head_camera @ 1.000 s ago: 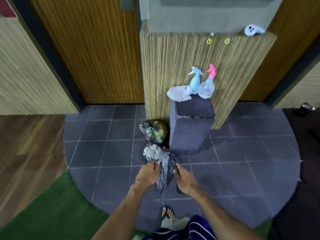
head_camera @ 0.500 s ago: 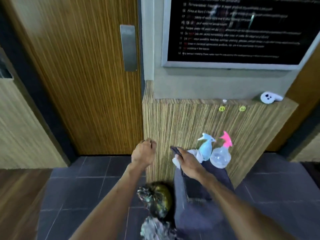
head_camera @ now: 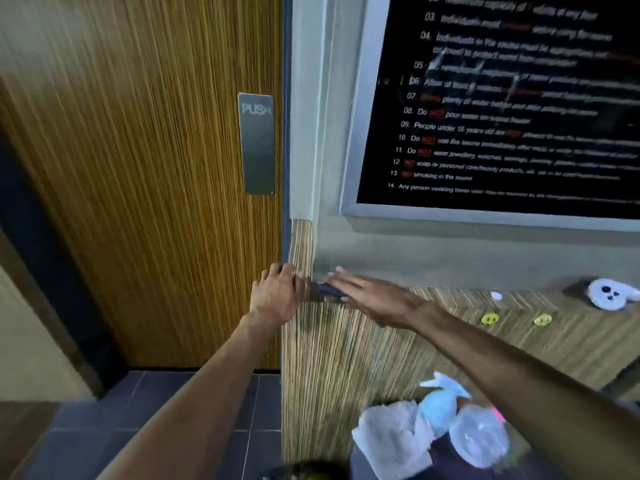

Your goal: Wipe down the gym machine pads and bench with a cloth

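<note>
A white cloth [head_camera: 388, 441] lies crumpled on a dark block at the bottom, beside a blue-topped spray bottle [head_camera: 441, 403] and a pink-topped spray bottle [head_camera: 479, 438]. My right hand [head_camera: 374, 294] stretches nearly flat over the wooden ledge [head_camera: 450, 296], holding a thin dark flat object [head_camera: 327, 291] at its left end. My left hand [head_camera: 277, 292] sits at the ledge's left corner with its fingers curled, close to that object. No gym pad or bench shows.
A wooden door with a metal PUSH plate [head_camera: 257, 143] stands on the left. A framed black rules board [head_camera: 502, 109] hangs above the ledge. A small white gadget [head_camera: 609, 294] lies at the ledge's right. Grey floor tiles [head_camera: 194, 441] run below.
My view has risen from the floor to the ledge. Both hands left the plastic bag and went up; the right hand carried the dark flat object up onto the ledge.
</note>
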The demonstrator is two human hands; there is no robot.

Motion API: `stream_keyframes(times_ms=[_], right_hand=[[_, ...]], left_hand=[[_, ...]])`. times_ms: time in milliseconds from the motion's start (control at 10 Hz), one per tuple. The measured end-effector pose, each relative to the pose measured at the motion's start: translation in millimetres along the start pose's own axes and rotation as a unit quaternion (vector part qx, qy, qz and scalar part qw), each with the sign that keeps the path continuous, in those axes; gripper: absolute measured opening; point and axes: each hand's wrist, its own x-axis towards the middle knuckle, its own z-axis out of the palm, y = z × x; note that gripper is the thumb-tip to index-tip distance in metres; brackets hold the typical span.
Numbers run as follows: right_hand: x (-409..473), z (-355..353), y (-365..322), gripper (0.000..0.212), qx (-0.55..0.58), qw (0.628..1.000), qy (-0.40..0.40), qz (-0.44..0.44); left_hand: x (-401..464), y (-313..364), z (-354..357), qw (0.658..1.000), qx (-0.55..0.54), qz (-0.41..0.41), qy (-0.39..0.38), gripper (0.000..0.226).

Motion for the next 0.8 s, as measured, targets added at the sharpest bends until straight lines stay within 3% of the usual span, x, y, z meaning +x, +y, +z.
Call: stream_keyframes(times_ms=[100, 200, 400, 700, 800], right_hand=[[20.8, 3.2, 24.1, 0.06, -0.051, 0.996, -0.012, -0.069], [52.2, 24.1, 65.5, 0.06, -0.073, 0.978, 0.004, -0.194], [74.1, 44.9, 85.1, 0.061, -0.043, 0.96, -0.05, -0.27], [62.2, 33.8, 82.5, 0.069, -0.019, 0.961, -0.019, -0.277], [28.3, -3.7, 76.9, 0.07, 0.092, 0.975, 0.073, -0.189]], left_hand=[[16.8, -11.3, 10.3, 1.0, 0.004, 0.0, 0.001, 0.05], [39.5, -21.2, 35.3, 1.0, -0.001, 0.016, -0.003, 0.055], [58.5, -30.8, 65.5, 0.999, 0.012, 0.033, -0.019, 0.066], [63.5, -32.7, 66.2, 0.998, 0.047, 0.038, -0.033, 0.055], [43.8, -30.1, 69.9, 0.998, -0.053, -0.009, 0.044, 0.056]])
